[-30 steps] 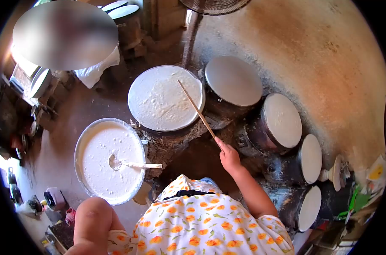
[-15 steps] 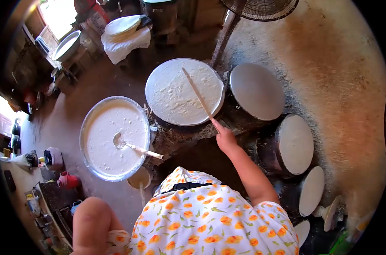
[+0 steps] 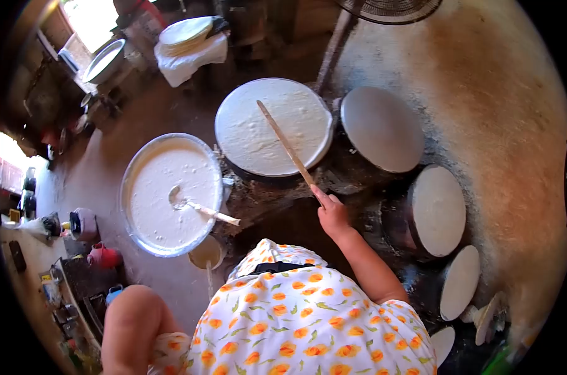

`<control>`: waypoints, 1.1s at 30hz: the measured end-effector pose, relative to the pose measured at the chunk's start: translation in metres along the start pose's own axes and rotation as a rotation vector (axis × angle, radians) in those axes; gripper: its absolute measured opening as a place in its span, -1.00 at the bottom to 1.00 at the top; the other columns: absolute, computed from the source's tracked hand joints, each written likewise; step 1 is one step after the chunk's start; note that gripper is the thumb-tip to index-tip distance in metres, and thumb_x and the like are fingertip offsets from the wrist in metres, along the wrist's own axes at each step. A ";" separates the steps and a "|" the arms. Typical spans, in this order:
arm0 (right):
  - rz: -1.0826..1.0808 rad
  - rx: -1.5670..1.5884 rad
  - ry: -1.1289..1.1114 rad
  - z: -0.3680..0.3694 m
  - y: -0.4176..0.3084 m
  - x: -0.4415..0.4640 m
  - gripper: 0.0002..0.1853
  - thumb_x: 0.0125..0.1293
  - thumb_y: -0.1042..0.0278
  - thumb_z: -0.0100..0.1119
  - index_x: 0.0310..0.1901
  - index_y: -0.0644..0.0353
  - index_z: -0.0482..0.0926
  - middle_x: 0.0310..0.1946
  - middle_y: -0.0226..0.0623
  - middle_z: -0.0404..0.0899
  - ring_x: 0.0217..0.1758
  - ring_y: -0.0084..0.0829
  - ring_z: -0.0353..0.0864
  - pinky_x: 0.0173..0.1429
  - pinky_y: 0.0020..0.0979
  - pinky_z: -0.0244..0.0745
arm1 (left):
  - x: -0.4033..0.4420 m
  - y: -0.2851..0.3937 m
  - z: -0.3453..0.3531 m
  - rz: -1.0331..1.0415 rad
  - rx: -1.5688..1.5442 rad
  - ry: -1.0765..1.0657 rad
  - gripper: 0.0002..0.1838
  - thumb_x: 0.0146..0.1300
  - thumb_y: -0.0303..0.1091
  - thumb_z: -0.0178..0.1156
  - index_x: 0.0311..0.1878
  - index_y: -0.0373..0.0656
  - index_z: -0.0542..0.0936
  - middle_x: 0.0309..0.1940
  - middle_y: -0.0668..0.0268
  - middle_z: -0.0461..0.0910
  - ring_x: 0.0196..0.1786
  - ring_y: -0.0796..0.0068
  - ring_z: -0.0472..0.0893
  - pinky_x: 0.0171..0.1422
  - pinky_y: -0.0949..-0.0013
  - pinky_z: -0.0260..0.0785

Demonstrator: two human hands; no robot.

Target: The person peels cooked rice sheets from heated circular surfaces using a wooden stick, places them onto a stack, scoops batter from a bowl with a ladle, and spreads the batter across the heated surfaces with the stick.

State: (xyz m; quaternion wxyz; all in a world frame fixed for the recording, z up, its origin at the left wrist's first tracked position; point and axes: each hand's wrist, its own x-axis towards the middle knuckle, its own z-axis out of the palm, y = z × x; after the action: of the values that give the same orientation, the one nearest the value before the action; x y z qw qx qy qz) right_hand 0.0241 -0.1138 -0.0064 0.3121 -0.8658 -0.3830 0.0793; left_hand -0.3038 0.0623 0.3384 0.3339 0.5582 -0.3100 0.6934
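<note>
Basin (image 3: 169,252) holds white liquid (image 3: 152,181), ladle (image 3: 213,214) in it. Right hand (image 3: 333,216): fingers closed round stick (image 3: 284,142). Left hand: cannot tell.

One stick (image 3: 285,142), one ladle (image 3: 205,212), one wide basin (image 3: 129,219) and five round-topped drums (image 3: 438,210).
</note>
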 end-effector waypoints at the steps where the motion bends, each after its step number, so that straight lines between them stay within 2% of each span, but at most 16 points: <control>1: -0.012 -0.033 -0.020 0.005 -0.003 0.003 -0.32 0.07 0.64 -0.01 0.23 -0.26 0.43 -0.34 -0.09 0.51 -0.27 -0.03 0.54 -0.18 -0.14 0.50 | -0.004 0.008 -0.015 -0.155 0.014 -0.094 -0.57 0.23 -0.02 0.18 0.15 0.12 0.47 0.13 0.40 0.39 0.06 0.47 0.45 0.27 0.13 0.16; 2: -0.075 -0.031 0.034 0.010 -0.003 0.003 -0.32 0.06 0.64 0.00 0.23 -0.27 0.43 -0.43 -0.12 0.43 -0.35 -0.04 0.50 -0.24 -0.12 0.48 | -0.013 0.013 -0.028 -0.279 -0.002 -0.089 -0.67 0.21 -0.14 0.16 0.03 0.05 0.46 0.03 0.35 0.39 -0.01 0.46 0.44 0.16 0.19 0.21; 5: -0.079 -0.146 -0.054 0.020 0.000 -0.014 -0.33 0.10 0.58 0.04 0.24 -0.36 0.39 -0.44 -0.13 0.37 -0.42 0.01 0.49 -0.32 -0.04 0.46 | -0.088 -0.024 -0.065 -0.678 -0.175 0.567 -0.95 0.15 -0.48 0.10 -0.34 -0.16 0.42 -0.27 0.19 0.40 -0.24 0.44 0.42 -0.17 0.37 0.34; 7: -0.108 -0.115 -0.094 0.015 -0.001 -0.036 -0.33 0.09 0.62 0.04 0.23 -0.30 0.42 -0.45 -0.11 0.35 -0.43 0.00 0.47 -0.34 -0.04 0.44 | -0.163 -0.053 -0.088 -1.075 0.314 0.567 -0.87 0.26 -0.41 0.13 -0.16 -0.20 0.49 -0.27 0.22 0.49 -0.25 0.43 0.53 -0.12 0.33 0.46; 10: -0.046 -0.039 -0.134 -0.006 -0.012 -0.060 -0.34 0.03 0.68 0.01 0.20 -0.14 0.47 -0.45 -0.11 0.40 -0.39 -0.07 0.47 -0.28 -0.17 0.45 | -0.339 -0.048 -0.135 -1.805 0.259 0.949 -0.77 0.26 -0.22 0.19 -0.21 -0.19 0.48 -0.40 0.27 0.52 -0.31 0.40 0.55 -0.17 0.19 0.50; 11: -0.037 -0.050 -0.118 -0.010 -0.015 -0.065 -0.35 0.05 0.65 0.02 0.20 -0.21 0.48 -0.48 -0.16 0.36 -0.41 -0.09 0.46 -0.32 -0.16 0.44 | -0.401 -0.034 -0.154 -2.032 0.008 1.066 -0.65 0.23 -0.12 0.22 -0.13 -0.21 0.44 -0.32 0.16 0.53 -0.22 0.27 0.58 -0.13 0.06 0.51; 13: -0.043 -0.068 -0.105 -0.016 -0.021 -0.069 -0.35 0.04 0.68 0.01 0.19 -0.16 0.49 -0.50 -0.15 0.35 -0.44 -0.10 0.46 -0.33 -0.17 0.43 | -0.447 -0.043 -0.135 -2.325 0.080 1.228 -0.43 0.21 -0.03 0.24 0.07 -0.25 0.32 -0.07 -0.04 0.47 0.01 0.04 0.52 0.07 -0.15 0.42; 15: -0.037 -0.065 -0.077 -0.019 -0.032 -0.067 -0.35 0.03 0.69 0.00 0.19 -0.13 0.49 -0.49 -0.15 0.37 -0.44 -0.11 0.46 -0.34 -0.19 0.43 | -0.466 -0.066 -0.119 -2.442 -0.033 1.353 -0.25 0.18 0.04 0.25 0.21 -0.28 0.17 0.15 -0.14 0.30 0.22 -0.10 0.35 0.24 -0.27 0.24; 16: -0.023 -0.053 -0.044 -0.020 -0.037 -0.063 -0.36 0.03 0.70 -0.01 0.18 -0.09 0.50 -0.49 -0.14 0.38 -0.45 -0.12 0.46 -0.34 -0.21 0.43 | -0.494 -0.074 -0.121 -2.401 -0.256 1.279 -0.20 0.18 0.06 0.25 0.25 -0.30 0.13 0.23 -0.17 0.20 0.33 -0.10 0.21 0.31 -0.34 0.09; 17: -0.040 -0.059 -0.032 -0.019 -0.043 -0.058 -0.36 0.03 0.70 -0.01 0.18 -0.09 0.50 -0.49 -0.14 0.38 -0.45 -0.12 0.46 -0.34 -0.21 0.43 | -0.495 -0.091 -0.113 -2.361 -0.201 1.253 -0.24 0.19 0.03 0.24 0.21 -0.31 0.14 0.14 -0.13 0.31 0.21 -0.12 0.34 0.27 -0.35 0.14; 19: -0.002 -0.037 0.014 -0.017 -0.052 -0.054 -0.36 0.02 0.72 -0.02 0.17 -0.04 0.51 -0.47 -0.12 0.42 -0.45 -0.13 0.46 -0.34 -0.25 0.43 | -0.501 -0.123 -0.123 -2.095 -0.467 1.714 -0.43 0.27 -0.03 0.14 0.10 -0.30 0.24 -0.07 -0.05 0.46 -0.02 -0.08 0.49 0.15 -0.28 0.28; 21: -0.031 -0.034 0.054 -0.015 -0.059 -0.052 -0.37 0.01 0.72 -0.02 0.16 -0.02 0.52 -0.45 -0.12 0.44 -0.44 -0.14 0.48 -0.34 -0.27 0.43 | -0.463 -0.140 -0.138 -1.888 0.009 1.703 -0.73 0.33 -0.22 0.01 -0.15 -0.28 0.35 -0.39 0.11 0.49 -0.34 0.11 0.54 -0.15 -0.02 0.48; 23: -0.008 -0.036 0.037 -0.014 -0.065 -0.053 -0.37 0.01 0.71 -0.02 0.17 -0.01 0.51 -0.45 -0.11 0.44 -0.44 -0.14 0.48 -0.34 -0.26 0.43 | -0.495 -0.131 -0.214 -1.763 -0.054 1.728 -0.83 0.30 -0.36 -0.10 -0.37 -0.24 0.33 -0.60 0.24 0.38 -0.57 0.34 0.46 -0.50 0.24 0.44; 25: -0.008 -0.027 0.052 -0.009 -0.061 -0.058 -0.37 0.00 0.70 -0.02 0.17 0.00 0.51 -0.46 -0.11 0.44 -0.45 -0.12 0.47 -0.34 -0.25 0.43 | -0.480 -0.107 -0.255 -1.579 -0.489 1.933 -0.85 0.23 -0.40 -0.12 -0.46 -0.19 0.28 -0.70 0.33 0.28 -0.70 0.48 0.34 -0.68 0.37 0.29; 27: 0.032 -0.029 0.020 -0.005 -0.056 -0.062 -0.39 -0.01 0.73 -0.05 0.15 0.09 0.51 -0.32 -0.07 0.56 -0.34 -0.10 0.55 -0.27 -0.29 0.47 | -0.408 -0.087 -0.219 -1.904 -0.061 1.685 -0.81 0.24 -0.38 -0.12 -0.51 -0.16 0.27 -0.74 0.37 0.27 -0.74 0.53 0.30 -0.71 0.44 0.24; 33: 0.131 -0.031 0.057 -0.001 -0.067 -0.074 -0.40 -0.01 0.72 -0.06 0.14 0.13 0.51 -0.21 -0.06 0.59 -0.27 -0.08 0.58 -0.23 -0.31 0.50 | -0.431 -0.077 -0.246 -1.900 -0.588 2.070 -0.86 0.22 -0.44 -0.09 -0.47 -0.11 0.29 -0.72 0.44 0.27 -0.72 0.60 0.31 -0.71 0.52 0.21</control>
State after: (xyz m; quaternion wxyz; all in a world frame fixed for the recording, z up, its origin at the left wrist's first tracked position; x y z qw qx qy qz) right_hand -0.0678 -0.1326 0.0269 0.3036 -0.8956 -0.3176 0.0691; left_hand -0.3151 0.2544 -0.1255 0.8345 -0.2847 0.4222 0.2104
